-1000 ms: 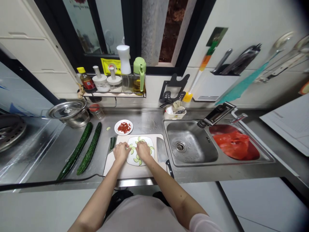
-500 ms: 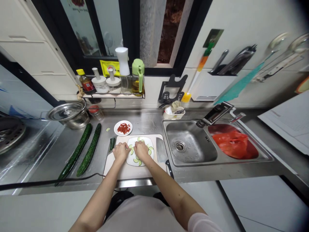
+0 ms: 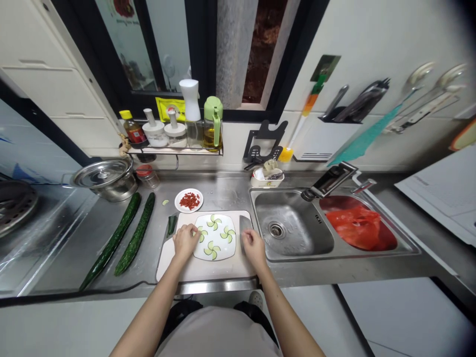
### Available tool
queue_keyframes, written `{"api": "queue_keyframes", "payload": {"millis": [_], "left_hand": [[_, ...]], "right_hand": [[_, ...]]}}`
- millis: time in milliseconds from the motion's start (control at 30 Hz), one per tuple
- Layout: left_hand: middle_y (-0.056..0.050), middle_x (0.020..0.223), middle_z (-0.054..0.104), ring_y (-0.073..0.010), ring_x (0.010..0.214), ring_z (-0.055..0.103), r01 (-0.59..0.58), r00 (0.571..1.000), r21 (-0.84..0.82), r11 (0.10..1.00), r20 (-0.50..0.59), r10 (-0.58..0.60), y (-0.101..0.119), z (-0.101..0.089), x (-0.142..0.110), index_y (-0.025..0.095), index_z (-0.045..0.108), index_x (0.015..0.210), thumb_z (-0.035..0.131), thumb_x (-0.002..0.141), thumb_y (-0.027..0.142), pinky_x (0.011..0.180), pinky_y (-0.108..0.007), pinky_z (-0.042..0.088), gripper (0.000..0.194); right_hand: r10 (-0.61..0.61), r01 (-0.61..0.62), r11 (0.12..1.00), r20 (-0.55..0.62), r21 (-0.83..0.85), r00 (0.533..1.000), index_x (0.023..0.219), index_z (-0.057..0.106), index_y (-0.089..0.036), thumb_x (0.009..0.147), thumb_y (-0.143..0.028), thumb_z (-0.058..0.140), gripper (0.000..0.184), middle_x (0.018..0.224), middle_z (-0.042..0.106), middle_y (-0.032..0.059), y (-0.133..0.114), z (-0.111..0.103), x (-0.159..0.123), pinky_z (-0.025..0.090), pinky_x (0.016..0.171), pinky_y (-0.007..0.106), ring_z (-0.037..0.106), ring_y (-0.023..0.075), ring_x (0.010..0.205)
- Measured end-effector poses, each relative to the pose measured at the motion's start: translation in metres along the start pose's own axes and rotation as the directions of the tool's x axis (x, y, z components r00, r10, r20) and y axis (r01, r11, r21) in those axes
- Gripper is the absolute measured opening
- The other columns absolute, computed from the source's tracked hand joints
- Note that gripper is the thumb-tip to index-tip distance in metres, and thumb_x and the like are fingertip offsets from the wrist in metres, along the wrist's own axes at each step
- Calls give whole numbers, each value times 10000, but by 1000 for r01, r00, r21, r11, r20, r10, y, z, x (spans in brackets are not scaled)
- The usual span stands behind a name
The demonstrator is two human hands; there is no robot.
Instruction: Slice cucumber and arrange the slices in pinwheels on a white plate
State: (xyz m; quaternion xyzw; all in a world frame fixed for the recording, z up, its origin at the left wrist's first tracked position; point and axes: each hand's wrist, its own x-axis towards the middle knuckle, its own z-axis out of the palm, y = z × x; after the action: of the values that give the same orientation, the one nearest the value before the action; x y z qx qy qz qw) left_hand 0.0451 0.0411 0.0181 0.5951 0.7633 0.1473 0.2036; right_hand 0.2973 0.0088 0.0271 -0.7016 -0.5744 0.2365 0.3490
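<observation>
While hands flank plate (image 3: 215,237): perhaps four pinwheels (image 3: 214,223).

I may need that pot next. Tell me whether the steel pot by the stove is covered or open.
Covered. The steel pot sits at the counter's back left with a lid and its knob on top.

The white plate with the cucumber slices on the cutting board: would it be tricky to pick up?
Probably a little. The plate looks shallow and glossy, so likely slippery and breakable if dropped. The cucumber slices lie loose on it and could slide if it tilts. It sits flat on the cutting board, so tipping seems unlikely.
</observation>
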Motion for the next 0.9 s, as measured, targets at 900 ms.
{"api": "queue_keyframes", "payload": {"millis": [900], "left_hand": [[-4, 725, 597, -144, 594, 528, 60, 979, -590, 805, -121, -162, -20, 15, -51, 206, 655, 950, 544, 759, 604, 582, -256, 449, 455]], "right_hand": [[-189, 350, 879, 438, -323, 879, 985, 688, -216, 881, -225, 475, 237, 960, 697, 44, -105, 104, 144, 382, 697, 216, 601, 154, 866]]}}
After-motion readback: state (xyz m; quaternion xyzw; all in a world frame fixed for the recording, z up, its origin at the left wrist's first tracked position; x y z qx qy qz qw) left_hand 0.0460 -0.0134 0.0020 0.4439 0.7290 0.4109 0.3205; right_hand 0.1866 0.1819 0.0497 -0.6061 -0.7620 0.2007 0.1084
